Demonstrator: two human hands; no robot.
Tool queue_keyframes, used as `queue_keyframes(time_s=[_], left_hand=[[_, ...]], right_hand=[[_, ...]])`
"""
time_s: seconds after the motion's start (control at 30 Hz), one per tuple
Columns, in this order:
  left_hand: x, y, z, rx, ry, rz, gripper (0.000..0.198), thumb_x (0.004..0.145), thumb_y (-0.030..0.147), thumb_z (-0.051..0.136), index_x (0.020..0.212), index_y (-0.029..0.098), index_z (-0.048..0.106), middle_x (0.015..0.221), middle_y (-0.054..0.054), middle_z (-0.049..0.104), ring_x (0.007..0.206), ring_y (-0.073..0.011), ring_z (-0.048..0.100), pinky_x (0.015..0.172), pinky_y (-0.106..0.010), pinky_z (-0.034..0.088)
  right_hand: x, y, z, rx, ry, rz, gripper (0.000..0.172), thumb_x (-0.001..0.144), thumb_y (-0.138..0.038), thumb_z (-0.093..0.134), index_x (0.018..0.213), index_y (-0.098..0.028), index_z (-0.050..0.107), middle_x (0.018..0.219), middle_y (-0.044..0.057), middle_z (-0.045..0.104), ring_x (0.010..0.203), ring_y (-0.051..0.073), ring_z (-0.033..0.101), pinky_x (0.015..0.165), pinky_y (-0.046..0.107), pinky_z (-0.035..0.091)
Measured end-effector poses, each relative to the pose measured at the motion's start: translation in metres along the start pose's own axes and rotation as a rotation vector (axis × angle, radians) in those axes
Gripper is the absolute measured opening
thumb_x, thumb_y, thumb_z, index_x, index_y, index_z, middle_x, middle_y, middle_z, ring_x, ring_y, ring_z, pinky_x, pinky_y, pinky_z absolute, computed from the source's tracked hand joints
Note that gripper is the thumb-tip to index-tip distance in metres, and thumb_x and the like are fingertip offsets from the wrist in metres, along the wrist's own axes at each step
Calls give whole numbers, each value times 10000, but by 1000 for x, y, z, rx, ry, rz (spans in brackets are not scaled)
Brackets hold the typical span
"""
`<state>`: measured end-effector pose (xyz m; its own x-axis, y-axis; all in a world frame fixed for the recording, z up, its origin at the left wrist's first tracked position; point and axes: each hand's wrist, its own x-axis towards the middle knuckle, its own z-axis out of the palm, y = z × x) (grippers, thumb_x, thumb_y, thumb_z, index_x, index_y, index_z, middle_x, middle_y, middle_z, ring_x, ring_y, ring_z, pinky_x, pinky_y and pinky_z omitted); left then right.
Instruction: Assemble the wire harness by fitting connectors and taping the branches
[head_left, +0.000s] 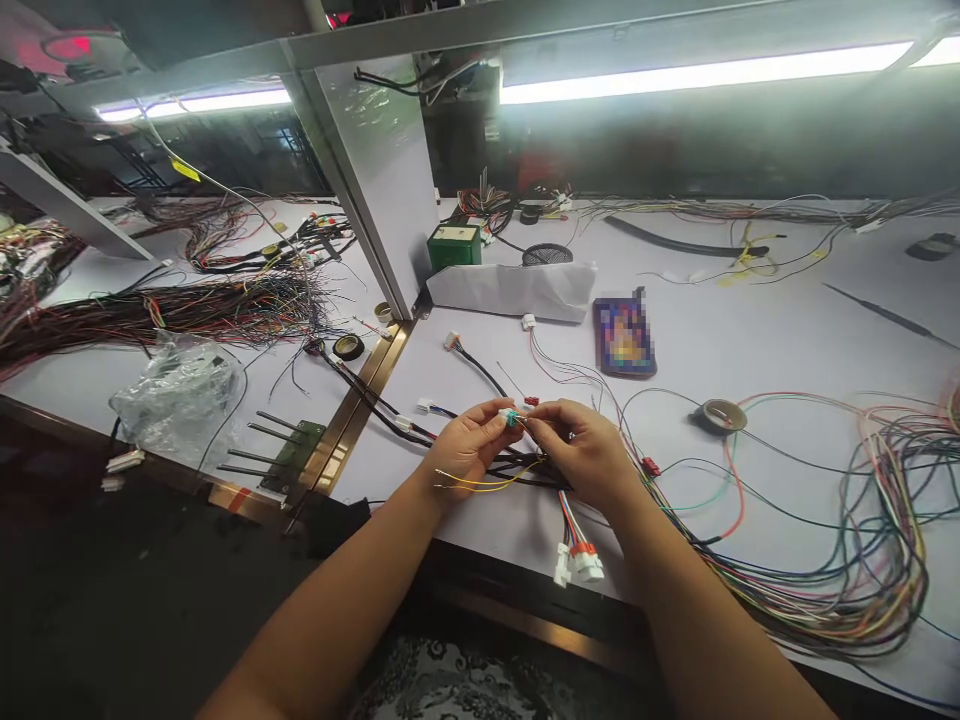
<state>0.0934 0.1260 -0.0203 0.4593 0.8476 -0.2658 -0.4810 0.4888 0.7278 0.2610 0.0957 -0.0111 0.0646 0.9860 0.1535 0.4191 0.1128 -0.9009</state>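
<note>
My left hand [474, 440] pinches a small teal and white wire connector [511, 416] above the front of the table. Close on its right, my right hand [574, 440] holds a thin wire [524, 418] between thumb and fingertips, at the connector's edge; whether its end sits inside is too small to tell. Yellow wires [484, 488] with bare metal ends stick out below my left hand. Under both hands runs a black-sleeved wire harness [480, 368]. White and orange connectors [586, 562] dangle from it over the table's front edge. A small red connector [532, 401] lies just behind my fingers.
A large bundle of loose wires [892, 560] spreads over the right side. At the back stand a green box [454, 247] and folded white paper [510, 292]. Left lie a plastic bag [180, 390], a pronged green block [300, 455] and more wires [187, 315]. A tape roll [720, 416] sits right.
</note>
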Motion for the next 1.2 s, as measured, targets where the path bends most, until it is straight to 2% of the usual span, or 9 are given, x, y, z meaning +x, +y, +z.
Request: queue_keyframes(time_s=[0.17, 0.43, 0.53, 0.63, 0.73, 1.07, 1.2], left_hand=[[-1, -2, 2, 41, 0, 46, 228, 764, 188, 707, 985, 164, 661, 1017, -45, 669, 967, -128, 604, 990, -307, 407], [3, -17, -4, 253, 10, 177, 273, 772, 245, 700, 1033, 174, 659, 1044, -49, 670, 1003, -152, 595, 990, -332, 405], [4, -20, -6, 299, 22, 192, 281, 774, 252, 699, 1045, 186, 661, 1046, -43, 673, 1020, -161, 592, 990, -334, 404], [2, -19, -5, 246, 34, 179, 274, 777, 262, 697, 1037, 188, 659, 1028, -42, 678, 998, -158, 606, 1004, -352, 401], [1, -16, -3, 230, 39, 165, 267, 783, 271, 691, 1033, 183, 656, 1029, -50, 679, 992, -158, 610, 998, -351, 410], [-1, -17, -4, 334, 37, 147, 280, 787, 277, 685, 1046, 173, 657, 1049, -57, 674, 1005, -165, 602, 988, -339, 416], [-2, -18, -3, 242, 47, 125, 276, 779, 272, 692, 1034, 173, 649, 1004, -49, 679, 959, -160, 620, 973, -347, 427]], right_hand=[[-2, 0, 2, -196, 36, -59, 101, 821, -294, 564, 840, -216, 624, 717, -4, 622, 642, 136, 557, 635, 268, 422], [-4, 5, 7, -419, 71, -231, 118, 869, -263, 483, 842, -204, 581, 771, 29, 649, 712, 168, 590, 632, 276, 381], [-4, 6, 8, -380, 33, -184, 111, 877, -260, 478, 862, -211, 577, 794, 23, 646, 721, 167, 584, 636, 277, 384], [-5, 4, 6, -257, 13, -153, 105, 880, -288, 497, 890, -218, 574, 851, 27, 641, 756, 165, 575, 679, 280, 407], [-7, 2, 4, -184, 23, -148, 90, 868, -277, 516, 834, -218, 576, 803, 20, 622, 724, 156, 552, 685, 280, 410], [-8, 6, 10, -197, 50, -152, 122, 877, -269, 499, 838, -211, 600, 785, 25, 634, 720, 157, 559, 675, 284, 411], [-10, 4, 10, -94, 20, -108, 129, 874, -294, 508, 834, -215, 602, 789, 25, 645, 728, 160, 576, 675, 285, 430]])
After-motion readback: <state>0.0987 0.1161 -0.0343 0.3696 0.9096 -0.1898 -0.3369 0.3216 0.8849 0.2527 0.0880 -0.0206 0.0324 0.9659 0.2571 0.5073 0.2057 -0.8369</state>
